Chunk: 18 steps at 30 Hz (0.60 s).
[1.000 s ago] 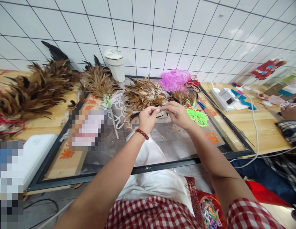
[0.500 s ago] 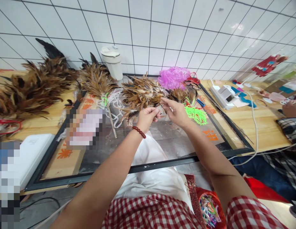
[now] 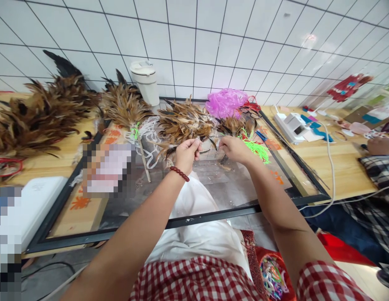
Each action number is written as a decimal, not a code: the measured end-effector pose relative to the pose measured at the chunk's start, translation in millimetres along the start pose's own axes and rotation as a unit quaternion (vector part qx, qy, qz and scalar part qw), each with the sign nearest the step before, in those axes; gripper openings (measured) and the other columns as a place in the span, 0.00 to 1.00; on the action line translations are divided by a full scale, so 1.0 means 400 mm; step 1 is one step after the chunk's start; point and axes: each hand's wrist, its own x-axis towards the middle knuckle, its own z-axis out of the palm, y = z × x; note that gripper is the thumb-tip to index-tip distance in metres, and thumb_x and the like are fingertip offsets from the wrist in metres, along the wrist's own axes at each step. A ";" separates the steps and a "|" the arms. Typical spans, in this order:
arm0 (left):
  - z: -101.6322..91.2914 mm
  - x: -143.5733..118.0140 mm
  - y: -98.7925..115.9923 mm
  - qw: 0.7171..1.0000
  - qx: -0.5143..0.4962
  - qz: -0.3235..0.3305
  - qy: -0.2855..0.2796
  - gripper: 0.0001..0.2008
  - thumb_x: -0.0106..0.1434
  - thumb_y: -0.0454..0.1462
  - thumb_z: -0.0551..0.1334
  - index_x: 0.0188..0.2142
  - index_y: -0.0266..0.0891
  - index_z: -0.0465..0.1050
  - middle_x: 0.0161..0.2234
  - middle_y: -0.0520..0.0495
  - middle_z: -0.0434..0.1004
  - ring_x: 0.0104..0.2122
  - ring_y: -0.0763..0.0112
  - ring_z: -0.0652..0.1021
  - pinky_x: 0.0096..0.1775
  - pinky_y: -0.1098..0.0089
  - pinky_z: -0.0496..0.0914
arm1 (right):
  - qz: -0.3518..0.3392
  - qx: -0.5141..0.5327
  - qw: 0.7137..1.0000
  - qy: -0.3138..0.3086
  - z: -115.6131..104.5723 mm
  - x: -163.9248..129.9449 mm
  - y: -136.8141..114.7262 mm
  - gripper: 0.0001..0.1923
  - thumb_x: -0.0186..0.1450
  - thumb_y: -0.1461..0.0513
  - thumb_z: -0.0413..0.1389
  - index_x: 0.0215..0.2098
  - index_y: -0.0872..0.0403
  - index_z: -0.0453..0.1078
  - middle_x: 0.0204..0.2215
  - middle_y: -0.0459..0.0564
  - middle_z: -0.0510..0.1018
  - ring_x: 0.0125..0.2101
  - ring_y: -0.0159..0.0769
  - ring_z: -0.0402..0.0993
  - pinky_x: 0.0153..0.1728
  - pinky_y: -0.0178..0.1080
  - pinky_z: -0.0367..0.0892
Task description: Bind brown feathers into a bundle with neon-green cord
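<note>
White tiles with dark seams form the wall (image 3: 182, 42) behind a wooden worktable (image 3: 351, 169), where a clear panel in a black frame (image 3: 213, 218) lies before a seated person in white trousers (image 3: 194, 238). Over the panel's middle, the left hand (image 3: 187, 154), a red-brown bead bracelet (image 3: 180, 173) at its wrist, presses thumb and forefinger together; whatever lies between them is too small to make out. Just to its right, well short of touching, the right hand (image 3: 234, 149) bends its fingers inward, and whether they grip anything cannot be told. Brown feathers (image 3: 185, 121) lie in a loose heap just beyond the left hand, on the panel's far side, near a crumpled purple plastic bag (image 3: 226, 102). Bright green cords (image 3: 259, 151) spill beside the right wrist. Farther left, a feather bundle (image 3: 125, 104) on a stick (image 3: 144, 163) rests near a lidded white cup (image 3: 147, 85)
</note>
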 end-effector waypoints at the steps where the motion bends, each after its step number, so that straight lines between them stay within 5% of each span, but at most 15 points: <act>1: -0.001 0.002 -0.001 1.000 -0.005 0.002 0.003 0.10 0.53 0.39 0.67 0.26 0.35 0.71 0.18 0.55 0.68 0.15 0.84 0.64 0.15 0.79 0.55 | 0.015 0.042 0.999 0.027 -0.003 0.001 -0.007 0.06 0.61 0.67 0.51 0.31 0.55 0.71 0.29 0.50 0.75 0.30 0.35 0.69 0.33 0.35 0.62; 7: 0.000 0.004 -0.009 0.999 -0.032 0.002 -0.021 0.08 0.53 0.38 0.68 0.27 0.35 0.73 0.26 0.49 0.77 0.27 0.79 0.75 0.29 0.78 0.69 | 0.077 0.249 0.953 0.153 -0.002 0.006 -0.046 0.05 0.61 0.60 0.53 0.30 0.53 0.66 0.22 0.43 0.70 0.23 0.30 0.62 0.26 0.34 0.59; 12: 0.003 -0.005 0.007 0.995 -0.070 0.002 -0.068 0.07 0.56 0.37 0.67 0.29 0.36 0.71 0.41 0.43 0.80 0.41 0.72 0.78 0.43 0.70 0.71 | 0.058 0.277 0.956 0.083 0.033 0.002 -0.098 0.04 0.60 0.61 0.52 0.29 0.53 0.66 0.22 0.43 0.70 0.22 0.29 0.62 0.25 0.34 0.59; 15: -0.001 -0.003 0.018 0.991 -0.106 -0.017 -0.075 0.07 0.57 0.37 0.66 0.29 0.37 0.70 0.35 0.46 0.80 0.40 0.71 0.79 0.43 0.68 0.72 | 0.028 0.287 0.957 0.023 0.053 0.000 -0.121 0.03 0.58 0.62 0.54 0.27 0.54 0.66 0.22 0.43 0.69 0.22 0.29 0.62 0.25 0.34 0.59; 18: -0.005 0.003 0.017 0.989 -0.126 -0.030 -0.071 0.08 0.56 0.37 0.67 0.28 0.37 0.70 0.26 0.50 0.76 0.35 0.72 0.79 0.41 0.69 0.72 | 0.030 0.365 0.930 0.027 0.060 0.003 -0.125 0.07 0.58 0.59 0.58 0.30 0.54 0.67 0.24 0.44 0.72 0.25 0.29 0.65 0.28 0.34 0.62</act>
